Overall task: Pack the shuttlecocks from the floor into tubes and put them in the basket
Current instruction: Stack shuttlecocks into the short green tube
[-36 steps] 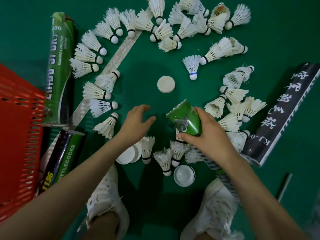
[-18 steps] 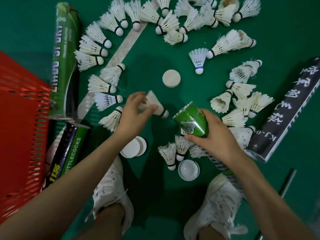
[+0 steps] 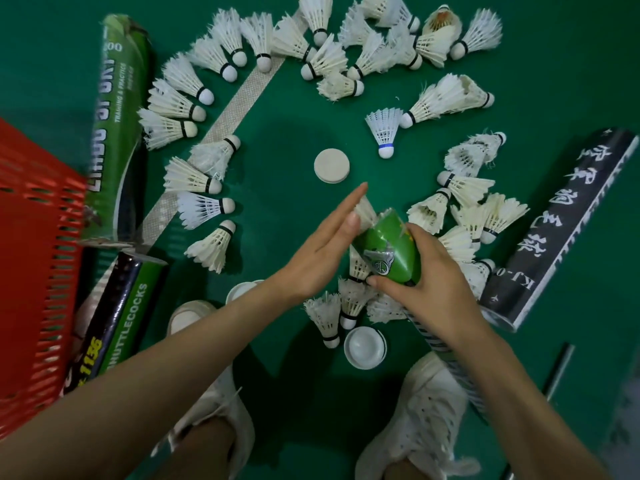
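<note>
Your left hand (image 3: 322, 251) lies flat, fingers straight together, pressing a shuttlecock (image 3: 364, 211) into the tube (image 3: 388, 251) mouth; your right hand (image 3: 429, 289) wraps the tube just below it. Shuttlecock likely light, feathers brittle: hold by the cork, push the skirt gently.

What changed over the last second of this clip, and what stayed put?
The left hand lifted a shuttlecock off the floor, carried it right to the mouth of the green tube and now presses it in with straight fingers. The right hand kept gripping the tube. The loose shuttlecocks, caps, other tubes and red basket stayed put.
</note>
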A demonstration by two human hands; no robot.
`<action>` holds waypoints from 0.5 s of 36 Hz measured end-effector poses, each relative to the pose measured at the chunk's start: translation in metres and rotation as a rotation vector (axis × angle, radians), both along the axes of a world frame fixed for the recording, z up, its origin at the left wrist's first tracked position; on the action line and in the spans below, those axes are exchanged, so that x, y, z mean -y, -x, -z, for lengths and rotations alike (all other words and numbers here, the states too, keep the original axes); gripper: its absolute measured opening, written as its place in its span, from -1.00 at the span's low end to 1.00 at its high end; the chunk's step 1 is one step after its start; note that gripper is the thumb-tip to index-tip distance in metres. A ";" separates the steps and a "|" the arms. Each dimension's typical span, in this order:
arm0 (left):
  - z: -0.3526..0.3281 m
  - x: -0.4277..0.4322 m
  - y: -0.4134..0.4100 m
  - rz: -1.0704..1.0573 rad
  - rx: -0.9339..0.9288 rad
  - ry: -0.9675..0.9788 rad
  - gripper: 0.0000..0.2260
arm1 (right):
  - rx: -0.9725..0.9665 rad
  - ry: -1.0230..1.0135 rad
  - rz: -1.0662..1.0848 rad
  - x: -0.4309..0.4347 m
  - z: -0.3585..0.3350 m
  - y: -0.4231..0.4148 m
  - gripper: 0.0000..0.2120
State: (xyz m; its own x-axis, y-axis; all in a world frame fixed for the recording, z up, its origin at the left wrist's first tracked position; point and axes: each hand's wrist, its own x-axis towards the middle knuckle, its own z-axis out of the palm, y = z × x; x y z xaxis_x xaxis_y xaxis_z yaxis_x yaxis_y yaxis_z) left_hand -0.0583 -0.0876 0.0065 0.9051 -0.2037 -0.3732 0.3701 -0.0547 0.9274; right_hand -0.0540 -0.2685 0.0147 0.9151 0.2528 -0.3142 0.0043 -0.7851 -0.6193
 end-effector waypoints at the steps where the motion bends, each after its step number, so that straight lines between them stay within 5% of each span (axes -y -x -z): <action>1: 0.000 0.003 -0.001 0.050 0.002 -0.013 -0.54 | -0.004 -0.005 0.000 0.001 0.000 0.000 -0.18; 8: 0.000 0.025 -0.029 0.228 -0.031 -0.052 -0.55 | 0.021 0.000 0.132 0.008 0.005 -0.005 -0.19; 12: 0.025 0.021 -0.040 0.073 0.019 -0.355 -0.59 | -0.016 0.018 0.209 0.014 0.005 -0.018 -0.21; 15: 0.053 0.010 -0.038 0.366 0.161 -0.671 -0.57 | -0.029 0.002 0.243 0.019 0.007 -0.022 -0.23; 18: 0.069 0.007 -0.034 0.601 0.224 -0.792 -0.55 | -0.036 -0.001 0.245 0.021 0.008 -0.022 -0.23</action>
